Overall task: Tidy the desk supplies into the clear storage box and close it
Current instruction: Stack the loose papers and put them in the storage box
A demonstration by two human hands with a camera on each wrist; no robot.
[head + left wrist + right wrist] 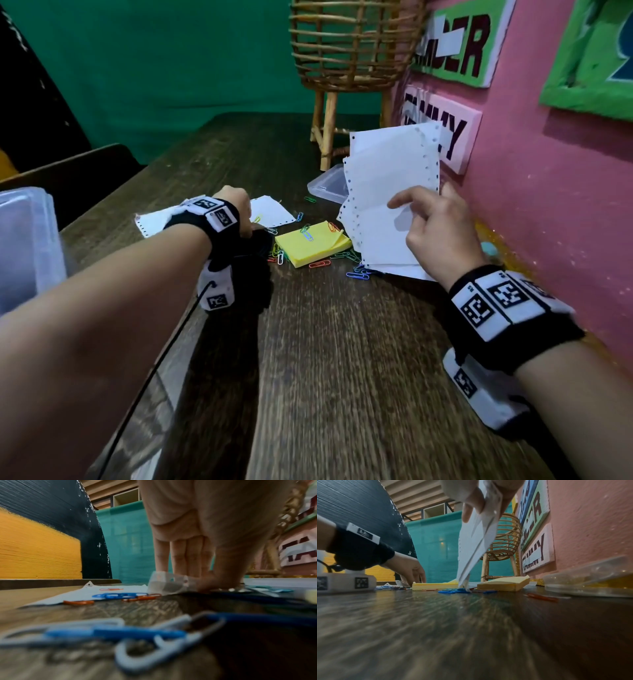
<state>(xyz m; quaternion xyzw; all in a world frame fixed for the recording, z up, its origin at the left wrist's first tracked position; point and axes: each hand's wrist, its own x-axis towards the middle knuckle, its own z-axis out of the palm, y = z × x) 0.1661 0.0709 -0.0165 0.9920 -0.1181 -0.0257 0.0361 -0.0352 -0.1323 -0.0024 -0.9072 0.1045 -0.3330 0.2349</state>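
Note:
My right hand (pixel 421 205) pinches a stack of white perforated papers (pixel 387 171) between thumb and fingers and holds it upright, its lower edge on the table; the same papers (pixel 476 539) show in the right wrist view. My left hand (pixel 241 212) reaches down at the middle of the desk, and its fingertips (pixel 178 566) and thumb pinch the lifted edge of a white sheet (pixel 164 584) lying flat. A yellow sticky-note pad (pixel 313 243) lies between my hands, with several coloured paper clips (pixel 356 270) scattered around it. The clear storage box (pixel 27 240) stands at the far left.
A small clear plastic case (pixel 329 185) lies behind the papers. A wicker basket on legs (pixel 349 51) stands at the back, beside the pink wall (pixel 548 171) along the right. A second pad (pixel 503 584) and a clear container (pixel 590 577) sit near the wall. The wooden table (pixel 342 359) runs toward me.

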